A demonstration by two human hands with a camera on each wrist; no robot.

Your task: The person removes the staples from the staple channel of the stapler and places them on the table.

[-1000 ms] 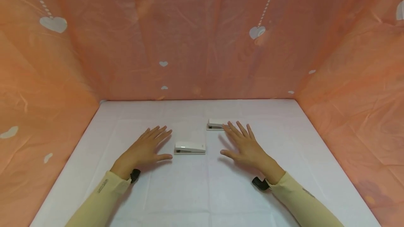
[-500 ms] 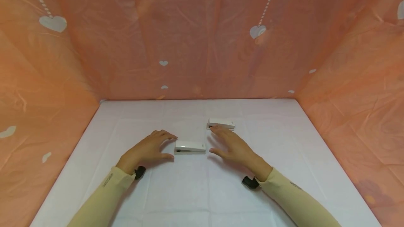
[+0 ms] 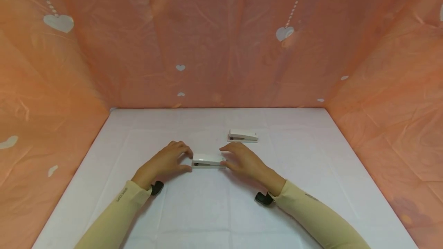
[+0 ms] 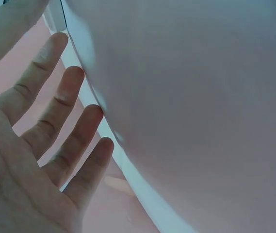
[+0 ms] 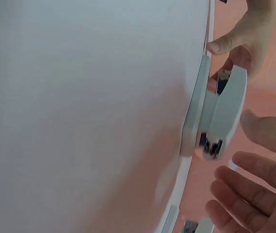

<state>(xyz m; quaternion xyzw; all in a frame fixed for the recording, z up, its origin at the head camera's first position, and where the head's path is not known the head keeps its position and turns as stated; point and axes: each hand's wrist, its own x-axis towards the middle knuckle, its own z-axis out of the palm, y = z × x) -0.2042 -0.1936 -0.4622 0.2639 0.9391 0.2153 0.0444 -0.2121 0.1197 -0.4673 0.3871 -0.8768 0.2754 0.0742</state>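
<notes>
A white stapler point(image 3: 207, 160) lies flat on the white table, its long side facing me. Beside its left end is my left hand point(image 3: 166, 161), thumb in front and fingers behind, loosely bent around a gap. The left wrist view shows this hand's fingers point(image 4: 72, 92) spread and extended. At the other end, my right hand point(image 3: 245, 161) has its thumb overlapping the stapler's right tip. In the right wrist view, the right fingers point(image 5: 249, 189) are apart, gripping nothing, with the thumb close beside the stapler's top arm point(image 5: 232, 104).
A second white stapler point(image 3: 243, 135) lies farther back, slightly right of the first, just beyond the right hand. Orange cloth point(image 3: 221, 57) with pale hearts forms walls behind and on both sides of the white table point(image 3: 194, 210). Each wrist wears a black camera.
My right hand has come left and nearer, off the front of the far stapler to the near one's right end. The left hand has edged right, its fingers bending more. Both staplers stay put.
</notes>
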